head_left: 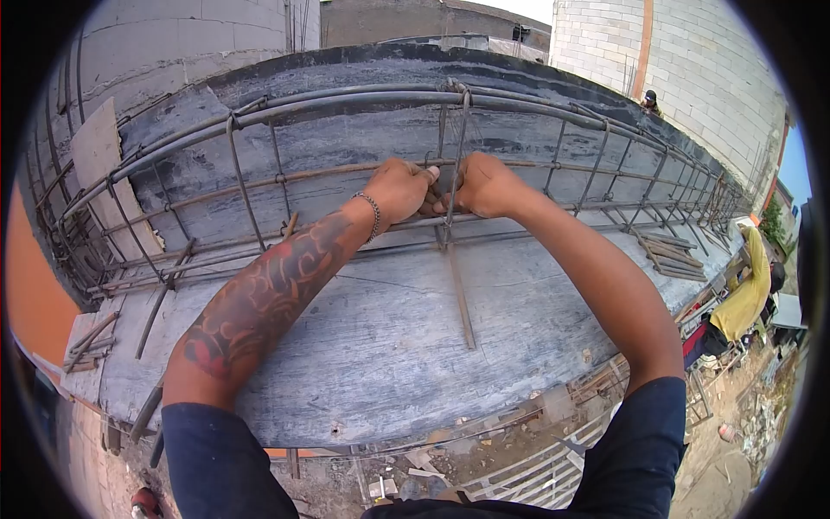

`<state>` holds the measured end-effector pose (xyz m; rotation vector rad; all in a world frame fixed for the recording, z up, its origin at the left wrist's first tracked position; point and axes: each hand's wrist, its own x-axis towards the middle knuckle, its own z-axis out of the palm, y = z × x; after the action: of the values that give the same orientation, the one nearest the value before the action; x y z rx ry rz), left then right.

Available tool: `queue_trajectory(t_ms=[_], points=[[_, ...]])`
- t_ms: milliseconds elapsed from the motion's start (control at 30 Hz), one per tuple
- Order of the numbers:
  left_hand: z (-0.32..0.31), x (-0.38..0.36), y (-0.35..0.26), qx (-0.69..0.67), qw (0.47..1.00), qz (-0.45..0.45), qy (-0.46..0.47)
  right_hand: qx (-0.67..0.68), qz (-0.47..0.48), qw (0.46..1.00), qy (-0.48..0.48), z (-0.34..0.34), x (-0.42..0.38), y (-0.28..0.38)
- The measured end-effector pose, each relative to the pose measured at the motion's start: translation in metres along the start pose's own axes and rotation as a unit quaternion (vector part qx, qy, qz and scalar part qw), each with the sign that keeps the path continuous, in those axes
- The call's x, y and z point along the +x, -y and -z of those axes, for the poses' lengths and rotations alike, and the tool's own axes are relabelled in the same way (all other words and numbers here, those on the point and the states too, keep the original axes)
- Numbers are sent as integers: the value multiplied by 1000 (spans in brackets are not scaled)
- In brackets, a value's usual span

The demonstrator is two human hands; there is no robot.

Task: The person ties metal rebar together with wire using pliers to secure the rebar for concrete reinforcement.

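Observation:
My left hand (399,190), with a bracelet at the wrist, is closed beside an upright stirrup of the rebar cage (367,98). My right hand (484,185) is closed just right of it, its fingers curled in close to the same stirrup (465,117). Thin strands of tie wire (472,134) rise above the right hand. Both sets of fingertips meet at the middle horizontal bar, and what the left fingers grip is hidden. Below them a short rod (462,303) sticks out from the cage over the formwork board (380,346).
Loose short rods lie in piles at the right (670,253) and left (91,342) on the board. A dark formwork wall (337,130) stands behind the cage. Debris and a white grate (545,463) lie far below the board's near edge. A person (650,102) appears beyond the wall.

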<state>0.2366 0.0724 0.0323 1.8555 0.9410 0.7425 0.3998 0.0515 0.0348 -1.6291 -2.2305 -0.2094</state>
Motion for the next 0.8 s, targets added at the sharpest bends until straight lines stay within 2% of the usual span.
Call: queue_trajectory(t_ms=[100, 267, 333, 400, 533, 633, 733, 800], points=[[0, -6, -4, -12, 1000, -9, -1, 49, -88, 993, 64, 14, -5, 7], [-4, 1, 2, 77, 994, -82, -11, 114, -65, 990, 52, 8, -5, -5], [-13, -14, -20, 350, 929, -80, -88, 128, -60, 989, 39, 8, -4, -9], [-14, -11, -14, 348, 929, -82, -93, 196, -70, 975, 73, 8, -4, -14], [-14, -3, -5, 343, 928, -65, -128, 233, -70, 967, 73, -2, 0, -16], [-12, 2, 1, 345, 927, -70, -131, 191, -53, 979, 47, -7, 10, -15], [-9, 7, 7, 299, 946, -65, -107, 156, -43, 985, 65, -6, 10, -13], [-8, 8, 9, 315, 940, -65, -115, 133, -21, 987, 86, -1, 9, -12]])
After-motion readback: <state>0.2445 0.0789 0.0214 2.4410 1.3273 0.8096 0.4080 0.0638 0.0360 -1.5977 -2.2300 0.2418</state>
